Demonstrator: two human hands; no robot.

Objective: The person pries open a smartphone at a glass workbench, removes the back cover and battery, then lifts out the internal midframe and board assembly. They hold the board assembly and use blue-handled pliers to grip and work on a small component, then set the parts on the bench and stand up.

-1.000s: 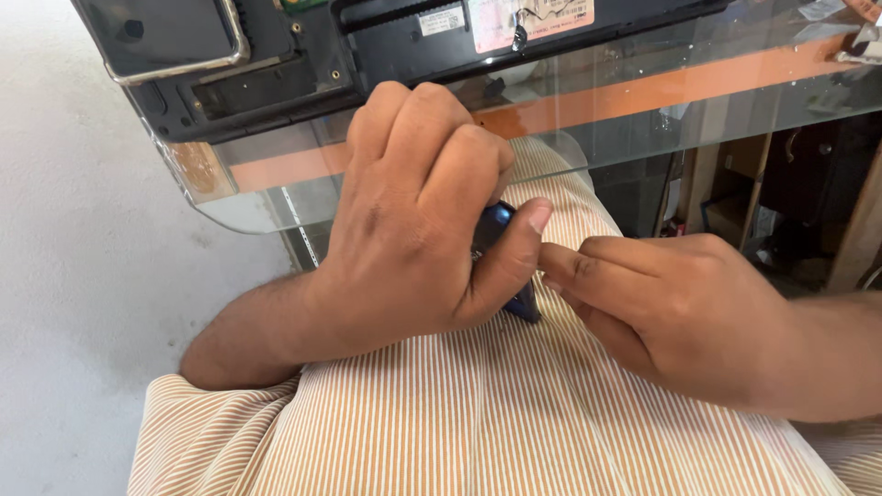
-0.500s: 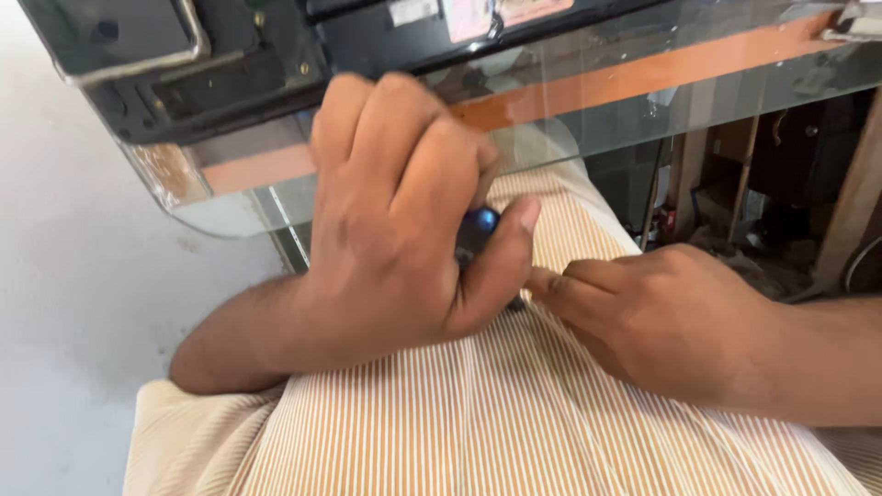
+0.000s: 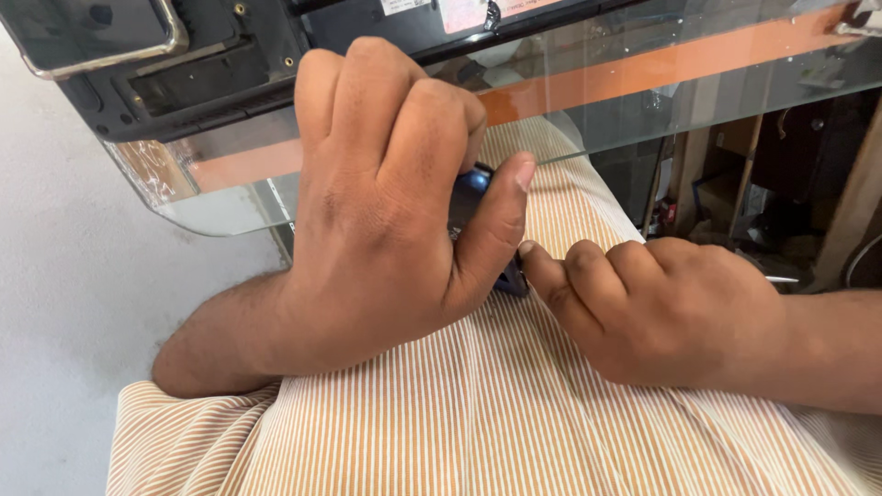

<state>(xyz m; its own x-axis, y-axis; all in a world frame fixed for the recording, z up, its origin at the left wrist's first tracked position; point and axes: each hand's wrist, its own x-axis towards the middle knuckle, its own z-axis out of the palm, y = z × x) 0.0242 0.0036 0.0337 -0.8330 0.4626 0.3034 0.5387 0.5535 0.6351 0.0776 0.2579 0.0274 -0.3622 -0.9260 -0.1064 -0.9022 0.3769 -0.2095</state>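
On the person's lap, over the orange-and-white striped cloth point(image 3: 514, 422), both hands are bunched close together. The left hand point(image 3: 386, 220) is curled into a loose fist around a small dark blue object point(image 3: 470, 188), the fingers folded over the top of it and the thumb pressed along its right side. Only a sliver of the blue shows between the thumb and the knuckles, with another dark bit peeking out below the thumb, so what kind of thing it is I cannot tell. The right hand point(image 3: 661, 312) lies just beside it, knuckles up and resting on the cloth, fingers drawn tightly together. Its fingertips meet right at the lower end of the blue object, touching the left thumb. Whether they pinch anything there is hidden from view.

Just above the hands, the rounded corner of a glass tabletop point(image 3: 230, 197) juts out over the lap, with an orange strip running through it. A black machine point(image 3: 211, 64) with a metal handle sits on the glass. To the left is pale grey floor point(image 3: 73, 303).
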